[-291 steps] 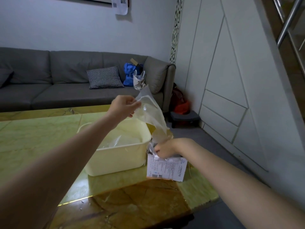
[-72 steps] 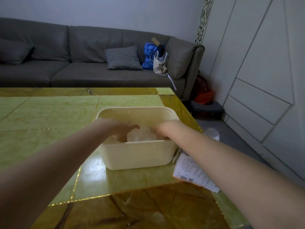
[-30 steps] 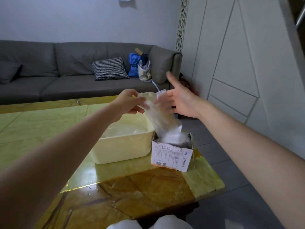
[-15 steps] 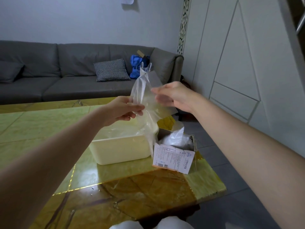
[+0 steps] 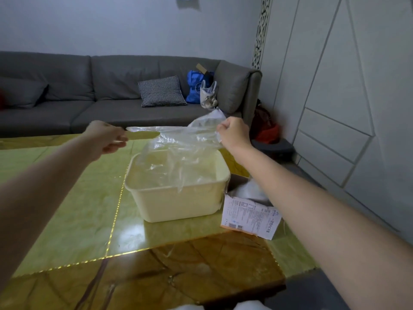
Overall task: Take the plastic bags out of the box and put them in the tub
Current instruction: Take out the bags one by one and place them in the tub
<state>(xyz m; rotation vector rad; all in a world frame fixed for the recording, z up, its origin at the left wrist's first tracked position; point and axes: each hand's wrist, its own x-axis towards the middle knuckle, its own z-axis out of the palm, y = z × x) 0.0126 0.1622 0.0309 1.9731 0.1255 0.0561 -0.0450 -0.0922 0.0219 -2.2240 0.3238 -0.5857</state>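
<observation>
Plastic bag [image 5: 178, 148]: clear, crinkled, outspread

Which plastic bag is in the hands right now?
The clear bag stretched above the tub, pinched between left hand and right hand. The others lie loose in the tub or in the box.

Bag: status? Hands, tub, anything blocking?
Left hand and right hand both pinch the bag, stretched above the tub. Box beside tub, more bags inside. Nothing blocking.
</observation>
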